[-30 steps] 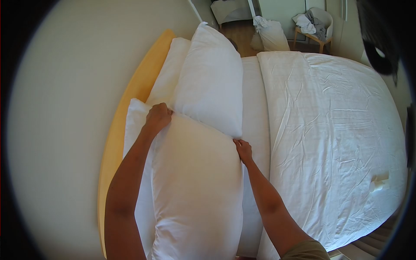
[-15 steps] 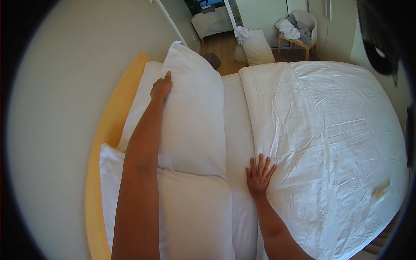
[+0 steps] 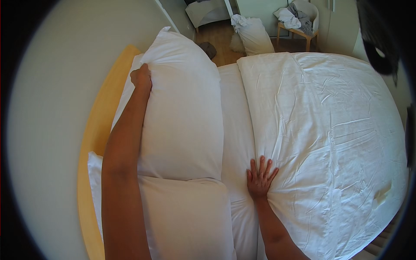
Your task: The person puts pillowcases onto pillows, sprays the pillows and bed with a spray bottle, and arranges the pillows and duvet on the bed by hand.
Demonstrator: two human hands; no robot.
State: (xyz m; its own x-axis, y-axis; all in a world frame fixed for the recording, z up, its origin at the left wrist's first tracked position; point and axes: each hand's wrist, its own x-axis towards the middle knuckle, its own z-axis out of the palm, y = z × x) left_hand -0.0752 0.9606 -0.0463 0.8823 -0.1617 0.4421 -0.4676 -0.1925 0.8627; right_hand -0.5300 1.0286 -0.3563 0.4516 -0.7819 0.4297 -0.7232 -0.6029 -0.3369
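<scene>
My left hand (image 3: 141, 77) is closed on the headboard-side edge of the far white pillow (image 3: 184, 108), near its upper corner. Creases run out from my fingers across the fabric. My right hand (image 3: 259, 180) lies flat with fingers spread on the edge of the white duvet (image 3: 312, 130), bearing nothing. A second white pillow (image 3: 186, 216) lies nearer to me, touching the first. Behind them, partly hidden by my left arm, more white pillows show against the headboard. Between pillows and duvet runs a strip of white sheet (image 3: 236, 112).
A wooden headboard (image 3: 97, 134) curves along the wall at left. Beyond the bed are a stuffed white bag (image 3: 255, 38) on the wooden floor, a dark round object (image 3: 207, 50), and a chair (image 3: 308, 41) piled with cloth. A pale tag (image 3: 382, 195) lies on the duvet.
My left hand has moved left toward the headboard, drawing the far pillow's edge with it. The pillow now covers more of the one behind. My right hand stays on the duvet.
</scene>
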